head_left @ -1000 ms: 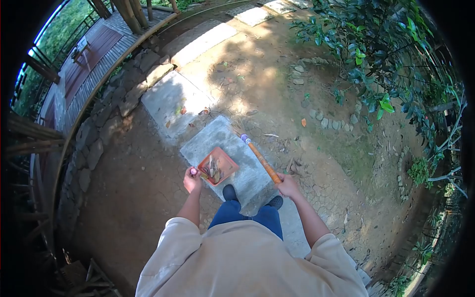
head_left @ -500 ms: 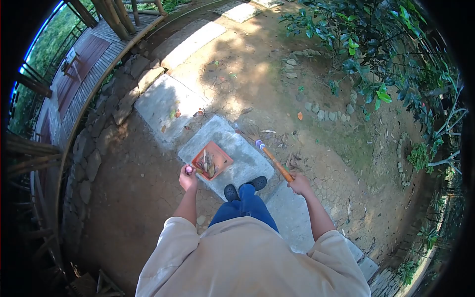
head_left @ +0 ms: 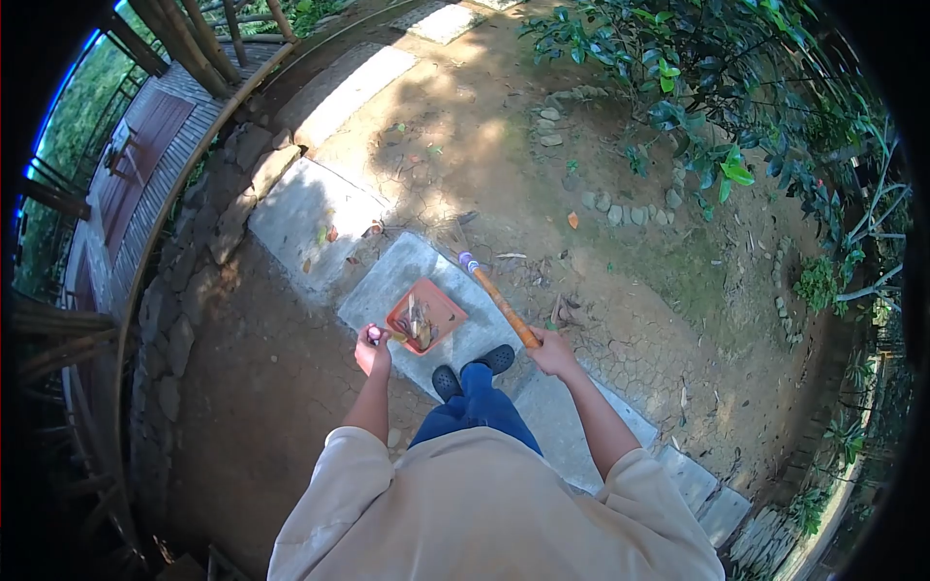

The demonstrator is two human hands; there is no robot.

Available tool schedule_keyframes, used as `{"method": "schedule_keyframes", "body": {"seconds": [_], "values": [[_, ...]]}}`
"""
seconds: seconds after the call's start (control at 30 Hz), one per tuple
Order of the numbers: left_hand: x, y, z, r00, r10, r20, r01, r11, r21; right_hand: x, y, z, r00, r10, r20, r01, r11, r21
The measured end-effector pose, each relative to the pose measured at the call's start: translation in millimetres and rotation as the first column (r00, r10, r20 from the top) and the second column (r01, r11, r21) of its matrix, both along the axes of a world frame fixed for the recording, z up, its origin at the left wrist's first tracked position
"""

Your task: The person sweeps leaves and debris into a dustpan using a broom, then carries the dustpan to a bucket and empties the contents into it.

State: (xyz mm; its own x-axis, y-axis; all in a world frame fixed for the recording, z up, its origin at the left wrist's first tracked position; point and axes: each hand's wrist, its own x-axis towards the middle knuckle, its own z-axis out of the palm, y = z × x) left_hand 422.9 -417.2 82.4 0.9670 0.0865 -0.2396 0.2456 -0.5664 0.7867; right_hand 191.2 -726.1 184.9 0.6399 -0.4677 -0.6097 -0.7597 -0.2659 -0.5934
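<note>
My left hand (head_left: pixel 372 354) is closed around the pink-tipped handle of an orange dustpan (head_left: pixel 448 312). Dry leaves (head_left: pixel 419 324) lie heaped in the pan, mostly toward its handle side. The pan is over a pale concrete slab (head_left: pixel 373 290), in front of my dark clogs. In my right hand (head_left: pixel 553 351), fingers wrapped round it, is the orange-brown stick of a broom (head_left: pixel 502 305). Purple and white binding shows at the stick's far end, beyond the pan's right side. The broom's bristles are hard to make out against the ground.
More stepping slabs (head_left: pixel 315 228) run up to the left and down to the right over cracked bare soil. A stone border (head_left: pixel 218 218) and curved bamboo walkway edge the left. A leafy bush (head_left: pixel 697 107) hangs at upper right, near a ring of small stones (head_left: pixel 635 215).
My right hand and the broom have moved left, toward the dustpan. The dustpan sits slightly farther right in view. Both hands keep their holds.
</note>
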Motion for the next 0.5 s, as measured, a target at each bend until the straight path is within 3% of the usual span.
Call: {"method": "schedule_keyframes", "body": {"seconds": [0.17, 0.27, 0.37, 0.5], "values": [[-1.0, -4.6, -8.3, 1.0, 0.005, -0.01, -0.005, 1.0, -0.012, 33.3, 3.7, -17.7, 0.995, -0.067, -0.074, 0.079, 0.982, 0.171], [-2.0, -6.2, 1.2, 1.0, 0.014, -0.001, -0.014, 1.0, 0.009, 24.0, -1.8, -33.1, 0.992, -0.089, -0.085, 0.102, 0.981, 0.164], [-3.4, -13.6, 18.5, 0.998, 0.017, -0.059, -0.015, 0.999, 0.033, -6.8, -18.8, -25.7, 0.994, 0.016, -0.111, -0.011, 0.999, 0.041], [-0.3, -18.5, 7.0, 0.998, -0.008, -0.058, 0.006, 1.0, -0.029, -44.0, -24.7, 16.6, 0.98, 0.052, -0.194, -0.067, 0.995, -0.073]]}}
